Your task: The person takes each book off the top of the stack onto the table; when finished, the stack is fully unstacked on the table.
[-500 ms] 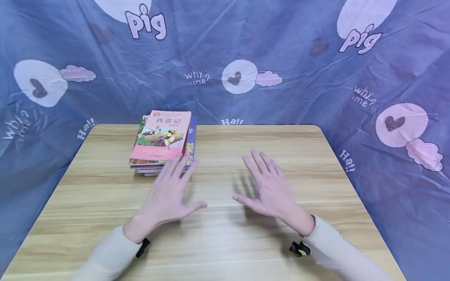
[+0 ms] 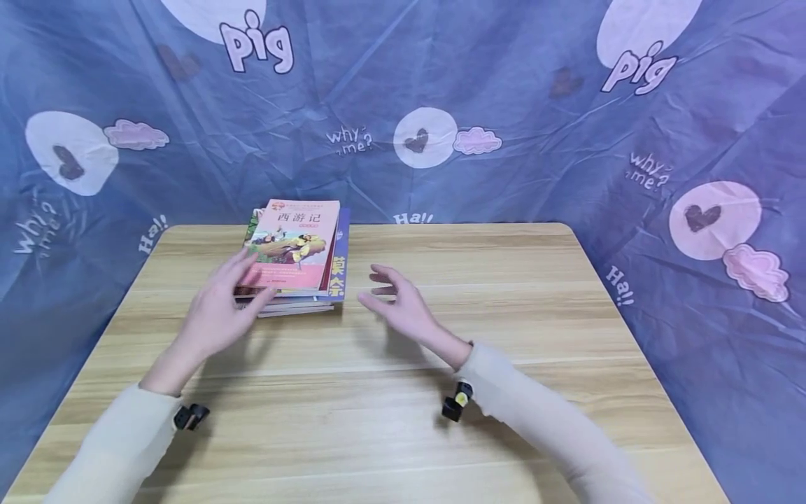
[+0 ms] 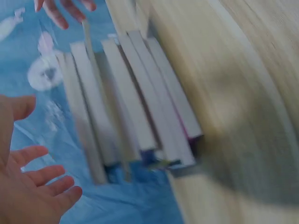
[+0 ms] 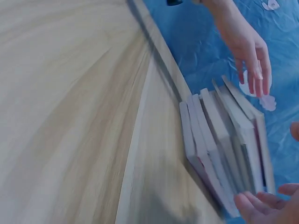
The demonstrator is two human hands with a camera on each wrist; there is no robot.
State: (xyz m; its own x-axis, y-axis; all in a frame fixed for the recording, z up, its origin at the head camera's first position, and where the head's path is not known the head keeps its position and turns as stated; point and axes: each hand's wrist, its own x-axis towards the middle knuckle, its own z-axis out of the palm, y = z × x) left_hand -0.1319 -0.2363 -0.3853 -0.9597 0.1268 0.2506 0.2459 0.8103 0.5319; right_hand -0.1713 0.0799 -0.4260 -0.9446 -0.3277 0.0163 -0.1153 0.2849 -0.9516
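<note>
My left hand (image 2: 217, 311) is up at the near-left corner of the stack of books (image 2: 296, 255), grip loose and open, fingers spread over the edge of the top book (image 2: 291, 245) but not closed on anything. Can't tell if it's actually touching. My right hand (image 2: 397, 302) hovers just off the stack's right side, grip also open and relaxed, holding nothing. The books lie flat on the bench (image 2: 441, 392), between both hands and a bit further out. Wrist views are blurry.
</note>
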